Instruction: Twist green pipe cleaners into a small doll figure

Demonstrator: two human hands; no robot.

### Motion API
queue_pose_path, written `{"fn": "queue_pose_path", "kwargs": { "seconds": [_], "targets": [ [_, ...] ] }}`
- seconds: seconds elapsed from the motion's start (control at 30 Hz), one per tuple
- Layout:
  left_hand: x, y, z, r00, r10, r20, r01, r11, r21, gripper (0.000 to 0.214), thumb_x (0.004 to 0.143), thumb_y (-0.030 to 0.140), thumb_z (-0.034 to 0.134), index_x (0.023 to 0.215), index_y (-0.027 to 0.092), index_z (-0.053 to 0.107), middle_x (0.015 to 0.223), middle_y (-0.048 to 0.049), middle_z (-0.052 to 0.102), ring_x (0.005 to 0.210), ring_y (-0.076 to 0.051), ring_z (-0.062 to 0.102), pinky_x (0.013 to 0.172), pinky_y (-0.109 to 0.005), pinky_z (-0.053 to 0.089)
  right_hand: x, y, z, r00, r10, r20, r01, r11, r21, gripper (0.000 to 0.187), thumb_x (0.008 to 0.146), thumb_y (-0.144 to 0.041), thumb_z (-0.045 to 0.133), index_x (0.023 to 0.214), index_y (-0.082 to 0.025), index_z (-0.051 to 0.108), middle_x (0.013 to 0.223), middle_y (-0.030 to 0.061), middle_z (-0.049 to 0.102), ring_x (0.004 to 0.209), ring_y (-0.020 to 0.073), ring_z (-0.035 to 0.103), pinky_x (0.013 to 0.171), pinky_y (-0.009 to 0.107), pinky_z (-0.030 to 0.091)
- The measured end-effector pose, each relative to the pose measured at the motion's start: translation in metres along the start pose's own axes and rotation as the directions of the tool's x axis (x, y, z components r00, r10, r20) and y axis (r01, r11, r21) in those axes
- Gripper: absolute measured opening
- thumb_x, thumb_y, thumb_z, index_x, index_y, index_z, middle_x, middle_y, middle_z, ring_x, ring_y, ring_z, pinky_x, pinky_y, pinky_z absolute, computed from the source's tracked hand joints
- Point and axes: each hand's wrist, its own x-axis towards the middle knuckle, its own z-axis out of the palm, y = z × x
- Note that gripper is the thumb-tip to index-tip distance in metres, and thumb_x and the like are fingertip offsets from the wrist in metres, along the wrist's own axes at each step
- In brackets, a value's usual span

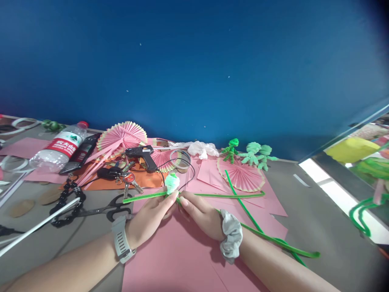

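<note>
My left hand (153,217) is closed in a pinch at the base of a small white pipe cleaner bundle (173,184) with a green tip. Beside it, my right hand (200,211) pinches a green pipe cleaner (282,242), whose long end passes under my right wrist towards the right. Another green pipe cleaner (145,197) sticks out left of my left hand, and a green length (231,196) with a bent end extends right, beyond my right hand. My fingertips meet and partly hide the join. Crossing these lengths is a straight green pipe cleaner (241,202).
Pink paper (170,259) lies beneath my hands. Beyond are a glue gun (144,156), tape roll (180,159), keys (129,178) and pleated pink fans (243,174). Scissors (105,210), a black bead string (67,202) and a plastic bottle (62,148) lie left. A blue panel (194,73) rises behind.
</note>
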Motion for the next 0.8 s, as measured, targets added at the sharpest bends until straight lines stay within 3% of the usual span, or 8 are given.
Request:
{"fn": "queue_pose_path", "kwargs": {
  "seconds": [0.2, 0.37, 0.57, 0.8],
  "targets": [
    [0.000, -0.005, -0.002, 0.999, 0.004, -0.044, 0.002, 0.991, 0.137, 0.038, 0.084, 0.045, 0.043, 0.057, 0.020, 0.036, 0.054, 0.0050, 0.029, 0.052, -0.011, 0.028, 0.050, -0.024, 0.027, -0.003, 0.001, 0.002, 1.000, 0.003, 0.005, -0.003, 0.999, 0.039, 0.028, 0.094, -0.036, 0.027, 0.074, -0.022, 0.041, 0.066, -0.0017, 0.043, 0.060, 0.0127, 0.042, 0.062, 0.027, 0.039],
    [-0.001, 0.000, 0.000, 0.996, -0.003, -0.090, 0.014, 0.992, 0.124, 0.034, 0.082, 0.041, 0.047, 0.057, 0.020, 0.038, 0.054, 0.0050, 0.031, 0.053, -0.011, 0.030, 0.051, -0.024, 0.029, -0.003, -0.001, 0.003, 1.000, -0.023, -0.011, 0.023, 1.000, 0.008, 0.031, 0.094, -0.036, 0.027, 0.072, -0.022, 0.043, 0.064, -0.0021, 0.042, 0.060, 0.0136, 0.043, 0.062, 0.028, 0.039],
    [0.003, -0.002, -0.002, 0.997, -0.043, 0.071, 0.040, 0.998, 0.040, 0.043, 0.087, 0.045, 0.035, 0.053, 0.021, 0.026, 0.049, 0.0063, 0.024, 0.045, -0.009, 0.026, 0.046, -0.025, 0.022, 0.002, 0.003, 0.002, 0.999, -0.034, -0.014, 0.033, 0.999, -0.027, 0.027, 0.094, -0.034, 0.029, 0.077, -0.021, 0.045, 0.066, -0.0024, 0.042, 0.061, 0.0127, 0.041, 0.062, 0.026, 0.038],
    [0.007, -0.002, -0.004, 0.976, -0.081, 0.202, 0.078, 0.997, 0.020, 0.041, 0.087, 0.041, 0.034, 0.052, 0.020, 0.029, 0.046, 0.0075, 0.023, 0.040, -0.007, 0.021, 0.042, -0.023, 0.017, 0.009, 0.005, -0.017, 0.997, -0.028, 0.079, 0.034, 0.996, -0.084, 0.028, 0.092, -0.036, 0.034, 0.075, -0.019, 0.049, 0.064, -0.0037, 0.042, 0.059, 0.0104, 0.038, 0.057, 0.024, 0.035]
  ]
}}
